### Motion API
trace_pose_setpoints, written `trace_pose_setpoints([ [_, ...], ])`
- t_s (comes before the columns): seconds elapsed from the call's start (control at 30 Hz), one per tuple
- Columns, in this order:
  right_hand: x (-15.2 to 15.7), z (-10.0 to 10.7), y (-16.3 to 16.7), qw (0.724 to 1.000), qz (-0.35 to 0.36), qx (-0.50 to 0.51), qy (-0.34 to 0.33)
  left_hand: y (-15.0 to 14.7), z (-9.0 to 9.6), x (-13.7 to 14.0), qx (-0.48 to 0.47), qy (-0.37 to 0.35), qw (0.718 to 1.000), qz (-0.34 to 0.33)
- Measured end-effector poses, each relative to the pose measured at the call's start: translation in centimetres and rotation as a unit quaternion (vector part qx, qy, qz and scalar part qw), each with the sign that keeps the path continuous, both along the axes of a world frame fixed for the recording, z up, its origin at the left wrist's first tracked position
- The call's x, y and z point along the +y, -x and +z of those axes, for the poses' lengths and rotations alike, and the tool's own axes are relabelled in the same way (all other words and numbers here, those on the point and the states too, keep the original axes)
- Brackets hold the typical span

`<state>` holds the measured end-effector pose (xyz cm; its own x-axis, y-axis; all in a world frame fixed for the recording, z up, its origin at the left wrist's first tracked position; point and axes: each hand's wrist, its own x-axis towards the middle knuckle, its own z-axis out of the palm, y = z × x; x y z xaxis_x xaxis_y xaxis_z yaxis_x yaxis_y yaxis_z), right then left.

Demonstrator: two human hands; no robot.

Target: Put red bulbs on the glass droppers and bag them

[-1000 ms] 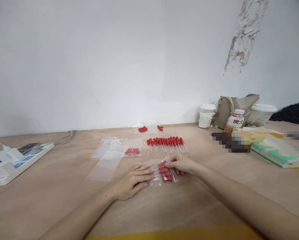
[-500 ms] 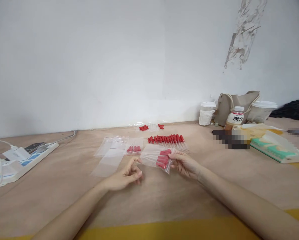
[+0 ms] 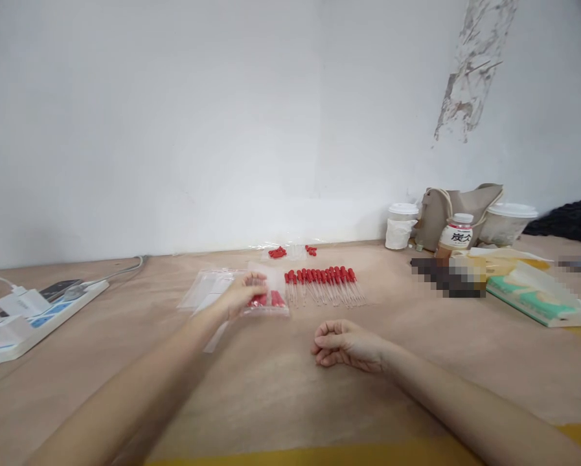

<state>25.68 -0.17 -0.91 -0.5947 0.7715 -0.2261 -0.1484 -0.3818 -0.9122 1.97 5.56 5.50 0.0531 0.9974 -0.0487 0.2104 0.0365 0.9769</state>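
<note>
My left hand (image 3: 244, 294) reaches forward with its fingers closed on a clear zip bag (image 3: 268, 312) that holds red-bulbed droppers. This bag lies about where another filled bag was, and my fingers hide part of the bulbs. Beneath and left of my left wrist are flat, clear zip bags (image 3: 200, 291). My right hand (image 3: 346, 346) hovers near the table, fingers curled together with nothing visible in them. Beyond it a row of loose droppers (image 3: 326, 277) lies side by side, red bulbs toward the wall and clear stems toward me.
Small red pieces (image 3: 277, 252) lie on clear plastic by the wall. At left is a white power strip (image 3: 71, 307) with plugs and cables. On the right stand a lidded cup (image 3: 401, 226), a bottle (image 3: 455, 236), a grey bag (image 3: 431, 213) and a green tissue pack (image 3: 537, 298).
The bag of droppers has passed from my right hand to my left and moved left onto the other bags. My right hand has let go and drawn back toward me.
</note>
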Motion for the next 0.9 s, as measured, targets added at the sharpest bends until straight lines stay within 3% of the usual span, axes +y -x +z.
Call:
trace_pose_setpoints([
  [0.13,0.8,0.0,-1.0,1.0,-0.022,-0.004,-0.001,1.8,1.0,4.8,0.06,0.006,0.998,-0.008],
  [0.37,1.0,-0.1,-1.0,1.0,-0.018,0.004,-0.002,2.1,-1.3,8.1,0.24,-0.039,0.969,0.035],
  [0.57,1.0,-0.1,-1.0,1.0,-0.018,-0.001,-0.01,5.9,-1.0,4.9,0.376,-0.146,0.907,0.122],
  [0.63,1.1,-0.1,-1.0,1.0,-0.016,-0.003,-0.01,8.3,-1.3,3.0,0.413,-0.15,0.889,0.132],
  [0.7,1.1,-0.1,-1.0,1.0,-0.014,-0.004,-0.01,10.7,-1.9,1.4,0.5,-0.121,0.847,0.135],
  [0.8,1.1,-0.1,-0.9,1.0,-0.017,-0.003,-0.011,13.0,-3.0,-0.1,0.493,-0.068,0.857,0.131],
  [0.9,1.1,-0.2,-1.0,1.0,-0.022,-0.007,-0.015,13.9,-3.4,-1.0,0.443,-0.075,0.882,0.139],
])
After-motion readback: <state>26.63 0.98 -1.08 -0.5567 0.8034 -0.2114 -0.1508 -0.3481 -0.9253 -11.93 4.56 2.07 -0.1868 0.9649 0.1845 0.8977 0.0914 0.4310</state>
